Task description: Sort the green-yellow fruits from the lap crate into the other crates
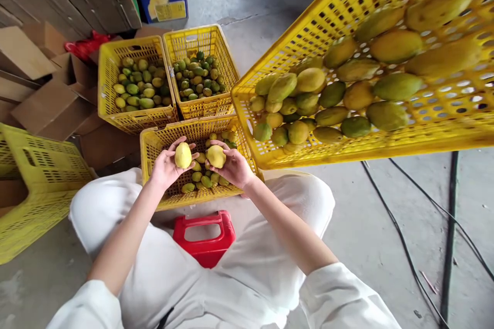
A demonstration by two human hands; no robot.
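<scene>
In my left hand (pixel 163 169) rests a yellow lemon (pixel 182 155), with the fingers curled around its sides. My right hand (pixel 236 168) grips a second yellow lemon (pixel 216 156) a short way to the right. Both hands are above a yellow plastic crate (pixel 162 139) in front of my knees, where several green-yellow lemons (pixel 206 181) lie on the bottom. To the right, a large tilted yellow crate (pixel 293 43) bears many green and yellow lemons (pixel 357 95) gathered toward its near lower end.
Two more yellow crates, the left one (pixel 111 115) and the right one (pixel 227 54), hold lemons behind. Cardboard boxes (pixel 50 108) lie at the left beside another yellow crate (pixel 42 164). A red stool (pixel 204 253) shows between my legs. Black cables (pixel 450 241) cross the floor at right.
</scene>
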